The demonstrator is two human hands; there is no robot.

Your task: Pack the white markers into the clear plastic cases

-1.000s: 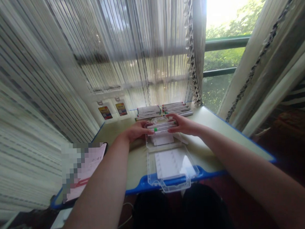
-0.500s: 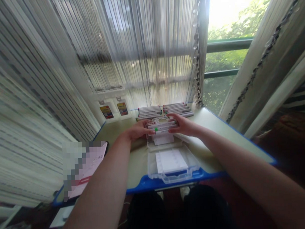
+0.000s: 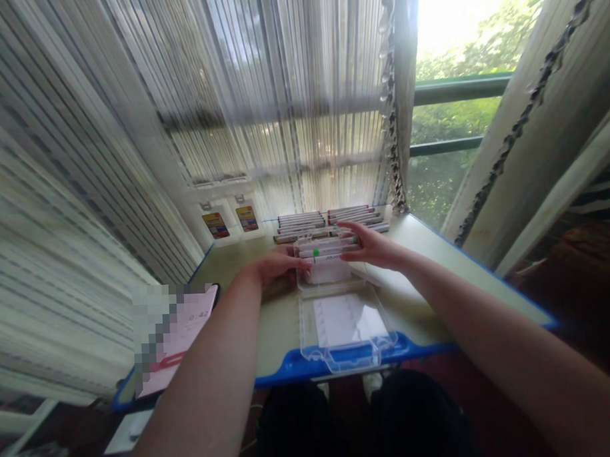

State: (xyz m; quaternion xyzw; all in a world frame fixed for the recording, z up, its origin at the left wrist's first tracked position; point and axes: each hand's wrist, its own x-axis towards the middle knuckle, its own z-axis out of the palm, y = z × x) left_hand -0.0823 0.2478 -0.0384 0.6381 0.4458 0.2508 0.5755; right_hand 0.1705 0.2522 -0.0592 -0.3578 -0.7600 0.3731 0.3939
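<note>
Tipped flatter toward the near side, the transparent lid (image 3: 309, 322) leaves the clear plastic case (image 3: 307, 285) wider open; white cylindrical markers (image 3: 331, 258) sit at its far half, left hand (image 3: 277, 263) pinching their left ends, right hand (image 3: 368, 244) curled around their right.

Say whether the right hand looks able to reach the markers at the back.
Probably yes: the back markers lie just beyond the right hand and nothing evident blocks it, though it seems busy with the front markers at the case.

Striped curtains (image 3: 274, 76) drawn left, parted right. Window (image 3: 458, 23) daylit, greenery (image 3: 444, 121) beyond green rails (image 3: 460, 90). Table (image 3: 426, 247) pale, blue-edged. Floor (image 3: 347, 403) dark.
</note>
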